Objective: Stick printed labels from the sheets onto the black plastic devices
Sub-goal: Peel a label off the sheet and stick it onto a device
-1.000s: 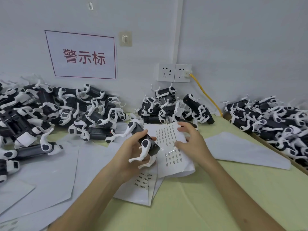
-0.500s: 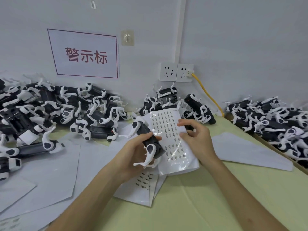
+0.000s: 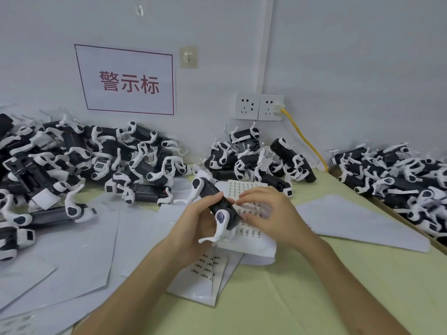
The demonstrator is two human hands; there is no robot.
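Note:
My left hand (image 3: 193, 228) grips a black device with white levers (image 3: 219, 206), tilted, just above the table's middle. My right hand (image 3: 268, 213) is motion-blurred. Its curled fingers lie over a printed label sheet (image 3: 251, 232), with the fingertips against the device's upper side; the thumb is hidden under the sheet. A second label sheet (image 3: 205, 264) lies flat below my left wrist. Whether a single label is between the fingers cannot be made out.
Piles of black-and-white devices lie at the back left (image 3: 79, 163), back centre (image 3: 256, 158) and right (image 3: 396, 172). Blank white backing sheets (image 3: 72, 257) cover the left of the yellow-green table (image 3: 314, 286), and another (image 3: 358, 221) lies right. A yellow cable (image 3: 304, 139) runs from the wall socket.
My right hand has lowered the label sheet from upright and moved left until its fingertips meet the device. My left hand has raised and turned the device slightly.

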